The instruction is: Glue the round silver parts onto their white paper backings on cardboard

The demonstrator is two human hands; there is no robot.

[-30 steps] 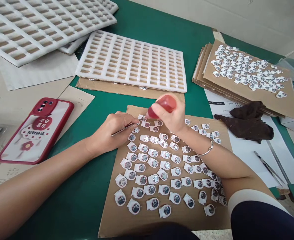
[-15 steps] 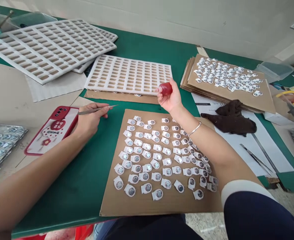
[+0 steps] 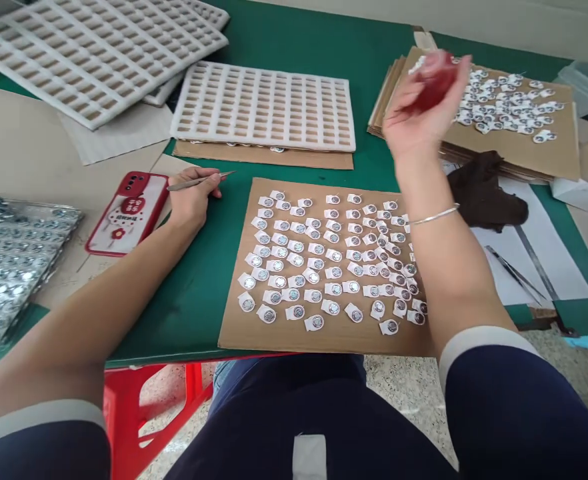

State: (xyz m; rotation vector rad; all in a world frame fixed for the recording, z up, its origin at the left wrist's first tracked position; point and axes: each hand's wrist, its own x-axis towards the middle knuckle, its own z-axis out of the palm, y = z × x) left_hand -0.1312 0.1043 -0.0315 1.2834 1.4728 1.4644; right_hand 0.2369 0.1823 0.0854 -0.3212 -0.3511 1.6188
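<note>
green flat-topped table [image 3: 184, 313]: spans the scene, bearing most items.
white foam lattice tray [image 3: 91, 124]: far left, tilted over other trays.
second white foam lattice tray [image 3: 264, 141]: far middle, on brown cardboard.
brown rectangular cardboard sheet [image 3: 254, 333]: near middle, flat, at the table's near edge.
stack of brown cardboard sheets [image 3: 514, 150]: far right, white tabbed pieces on top.
glossy clear pack of silver rounds [image 3: 14, 267]: near left.
white paper sheet [image 3: 559, 267]: right, a dark strip along it.
phone in a red-edged case [image 3: 129, 217]: left, face down, printed back upward.
left hand [image 3: 191, 200]: just right of the phone; narrow grip, fingers folded on a slim tool.
right hand [image 3: 421, 120]: raised at far right, before the stack; fingers curled about a red object.
dark brown crumpled cloth [image 3: 489, 193]: right, between stack and paper.
slim pointed grey metal tool [image 3: 191, 182]: in the left hand, tip toward the right.
silver metal tweezers [image 3: 514, 273]: right, lying on the paper.
red rounded glossy object [image 3: 431, 90]: in the right hand, blurred.
white tabs with round silver discs [image 3: 334, 255]: loose rows across the near cardboard.
</note>
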